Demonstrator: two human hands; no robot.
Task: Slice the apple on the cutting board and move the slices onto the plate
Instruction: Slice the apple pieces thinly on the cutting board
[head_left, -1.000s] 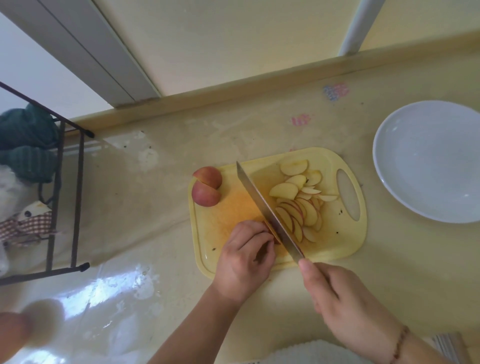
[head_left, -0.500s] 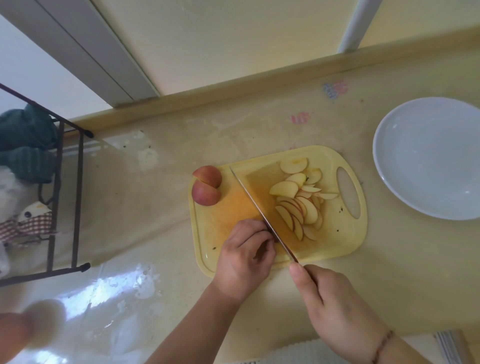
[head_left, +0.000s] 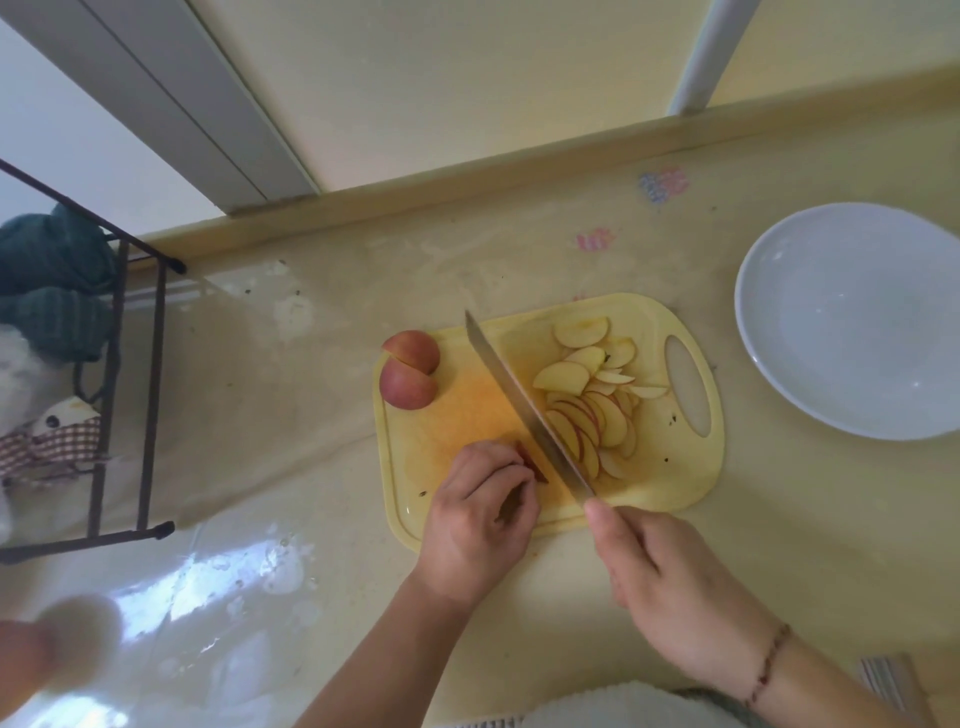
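A yellow cutting board (head_left: 431, 467) lies on the table's middle. Two red apple quarters (head_left: 408, 370) sit at its far left corner. Several thin apple slices (head_left: 592, 405) are fanned out on its right half. My left hand (head_left: 478, 514) holds a small red-skinned apple piece (head_left: 531, 460) down at the board's near edge, fingers curled over it. My right hand (head_left: 670, 587) grips the handle of a long knife (head_left: 524, 405), whose blade slants across the board between the apple piece and the slices. A white plate (head_left: 852, 322) stands empty at the right.
A dark metal rack (head_left: 130, 374) holding cloths and a soft toy stands at the left edge. A wall ledge (head_left: 467, 182) runs along the table's far side. A blurred object (head_left: 47, 654) sits at the bottom left. Glossy plastic covers the table.
The knife blade dropped edge-on into the apple piece half a second ago, and now its flat side shows again beside the slices. My left hand has stayed on the piece.
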